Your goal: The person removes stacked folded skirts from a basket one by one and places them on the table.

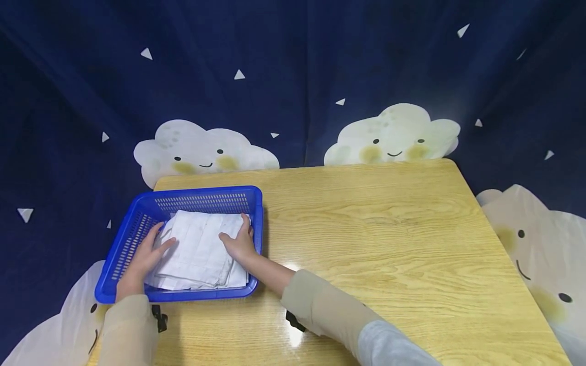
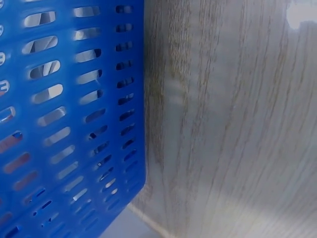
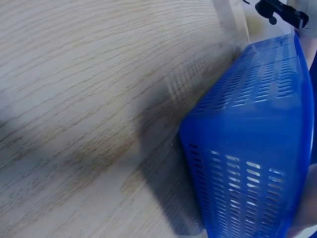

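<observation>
A stack of folded white cloths (image 1: 199,246) lies in a blue plastic basket (image 1: 257,203) in the head view. My left hand (image 1: 144,259) reaches over the basket's near left rim and holds the stack's left edge, its thumb over the top. At the right edge, my right hand (image 1: 240,246) grips the stack, thumb on the upper cloth and fingers bent down along the side. The undersides of the stack and some fingertips are hidden. Neither hand's grip shows in the wrist views, where the slotted basket wall (image 2: 106,106) fills much of the frame.
The basket stands at the left end of a wooden table (image 1: 389,244). Behind the table hangs a dark blue curtain (image 1: 293,61) with white triangles and smiling clouds. A black strap buckle (image 1: 159,318) sits by the left wrist.
</observation>
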`<state>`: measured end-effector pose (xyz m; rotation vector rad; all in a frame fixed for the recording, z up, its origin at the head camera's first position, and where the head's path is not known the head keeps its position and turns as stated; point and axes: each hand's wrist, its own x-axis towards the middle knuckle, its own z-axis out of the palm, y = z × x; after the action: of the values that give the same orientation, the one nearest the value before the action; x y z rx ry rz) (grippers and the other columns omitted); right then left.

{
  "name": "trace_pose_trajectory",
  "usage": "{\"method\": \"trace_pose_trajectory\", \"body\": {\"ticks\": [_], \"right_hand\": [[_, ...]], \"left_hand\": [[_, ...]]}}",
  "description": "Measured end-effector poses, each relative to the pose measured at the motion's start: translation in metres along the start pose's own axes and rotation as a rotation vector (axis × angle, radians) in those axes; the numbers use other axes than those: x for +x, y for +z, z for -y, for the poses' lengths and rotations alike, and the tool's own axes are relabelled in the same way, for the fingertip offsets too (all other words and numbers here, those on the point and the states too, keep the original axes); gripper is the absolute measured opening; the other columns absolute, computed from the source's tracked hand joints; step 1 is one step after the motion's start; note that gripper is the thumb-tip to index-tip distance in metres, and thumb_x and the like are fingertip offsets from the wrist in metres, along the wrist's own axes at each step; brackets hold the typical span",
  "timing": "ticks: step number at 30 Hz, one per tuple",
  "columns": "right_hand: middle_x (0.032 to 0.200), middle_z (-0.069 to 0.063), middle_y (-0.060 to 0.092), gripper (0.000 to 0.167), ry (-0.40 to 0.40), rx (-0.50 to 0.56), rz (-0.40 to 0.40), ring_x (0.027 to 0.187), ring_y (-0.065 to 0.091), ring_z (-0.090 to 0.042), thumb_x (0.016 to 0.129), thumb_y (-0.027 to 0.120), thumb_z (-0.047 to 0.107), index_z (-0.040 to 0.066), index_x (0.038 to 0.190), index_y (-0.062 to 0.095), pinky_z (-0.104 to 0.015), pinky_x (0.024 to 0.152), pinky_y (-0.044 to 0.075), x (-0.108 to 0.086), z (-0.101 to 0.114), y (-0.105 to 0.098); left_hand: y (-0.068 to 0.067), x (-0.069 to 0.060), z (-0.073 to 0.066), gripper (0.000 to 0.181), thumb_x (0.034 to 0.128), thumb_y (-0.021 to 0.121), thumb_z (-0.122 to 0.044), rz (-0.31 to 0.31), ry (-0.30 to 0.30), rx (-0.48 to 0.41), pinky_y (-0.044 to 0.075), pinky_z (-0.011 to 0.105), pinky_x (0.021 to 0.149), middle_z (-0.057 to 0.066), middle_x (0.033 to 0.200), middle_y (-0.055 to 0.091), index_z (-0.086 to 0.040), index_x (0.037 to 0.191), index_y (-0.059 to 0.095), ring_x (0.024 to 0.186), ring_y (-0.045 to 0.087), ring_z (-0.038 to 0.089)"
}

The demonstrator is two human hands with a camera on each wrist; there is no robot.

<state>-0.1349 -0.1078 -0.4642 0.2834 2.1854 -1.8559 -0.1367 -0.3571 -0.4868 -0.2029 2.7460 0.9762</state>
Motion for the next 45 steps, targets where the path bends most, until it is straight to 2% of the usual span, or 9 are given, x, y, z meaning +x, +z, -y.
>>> {"method": "trace_pose_trajectory", "body": {"ticks": [4, 12, 18, 25, 33, 39, 45], "right_hand": [[0.142, -0.025, 0.022, 0.076, 0.053, 0.032, -0.013, 0.131, 0.027, -0.038, 0.082, 0.063, 0.019, 0.011, 0.142, 0.016, -0.043, 0.106, 0.027, 0.003, 0.0, 0.003], [0.14, -0.027, 0.023, 0.078, 0.086, 0.031, -0.042, 0.129, 0.029, -0.038, 0.081, 0.064, 0.016, 0.009, 0.142, 0.016, -0.042, 0.106, 0.029, 0.006, 0.0, 0.006], [0.143, -0.029, 0.019, 0.079, 0.115, 0.047, -0.044, 0.133, 0.021, -0.038, 0.081, 0.063, 0.015, 0.007, 0.143, 0.013, -0.041, 0.108, 0.024, 0.008, 0.001, 0.006], [0.144, -0.028, 0.017, 0.083, 0.138, 0.019, -0.04, 0.135, 0.017, -0.036, 0.08, 0.063, 0.014, 0.005, 0.144, 0.011, -0.04, 0.109, 0.022, 0.009, -0.003, 0.009], [0.141, -0.032, 0.023, 0.086, 0.181, 0.007, -0.031, 0.133, 0.018, -0.04, 0.079, 0.063, 0.015, 0.007, 0.145, 0.008, -0.045, 0.108, 0.022, 0.012, -0.004, 0.009], [0.143, -0.03, 0.022, 0.087, 0.194, 0.01, -0.005, 0.134, 0.018, -0.04, 0.079, 0.063, 0.014, 0.007, 0.145, 0.007, -0.045, 0.109, 0.019, 0.012, -0.004, 0.008], [0.142, -0.03, 0.021, 0.085, 0.184, -0.049, 0.007, 0.133, 0.022, -0.038, 0.078, 0.064, 0.012, 0.006, 0.145, 0.012, -0.044, 0.108, 0.023, 0.009, -0.005, 0.007]], "left_hand": [[0.001, -0.001, 0.0, 0.08, 0.0914, 0.046, -0.046, 0.011, -0.024, -0.006, 0.013, 0.061, 0.103, 0.032, 0.145, 0.01, -0.001, 0.145, 0.007, 0.129, 0.012, 0.052], [0.001, -0.002, 0.0, 0.081, 0.0911, 0.044, -0.048, 0.035, -0.049, -0.026, 0.012, 0.062, 0.103, 0.032, 0.145, 0.008, -0.002, 0.145, 0.007, 0.129, 0.01, 0.053], [0.001, -0.003, 0.0, 0.08, 0.091, 0.043, -0.049, 0.046, -0.067, -0.034, 0.012, 0.063, 0.103, 0.032, 0.145, 0.009, -0.002, 0.145, 0.008, 0.129, 0.011, 0.053], [0.0, -0.003, 0.002, 0.079, 0.0907, 0.042, -0.051, 0.064, -0.093, -0.029, 0.013, 0.063, 0.102, 0.032, 0.145, 0.009, -0.006, 0.146, 0.008, 0.128, 0.011, 0.054], [0.002, -0.001, 0.005, 0.081, 0.0897, 0.042, -0.054, 0.084, -0.119, -0.045, 0.013, 0.063, 0.102, 0.031, 0.146, 0.007, -0.009, 0.147, 0.007, 0.129, 0.01, 0.054], [0.002, -0.002, 0.004, 0.081, 0.0898, 0.043, -0.053, 0.079, -0.114, -0.071, 0.012, 0.062, 0.103, 0.03, 0.147, 0.006, -0.008, 0.147, 0.007, 0.13, 0.009, 0.052], [0.003, -0.002, 0.003, 0.082, 0.0894, 0.046, -0.05, 0.076, -0.103, -0.057, 0.013, 0.061, 0.103, 0.03, 0.146, 0.007, -0.007, 0.147, 0.007, 0.13, 0.01, 0.052]]}}
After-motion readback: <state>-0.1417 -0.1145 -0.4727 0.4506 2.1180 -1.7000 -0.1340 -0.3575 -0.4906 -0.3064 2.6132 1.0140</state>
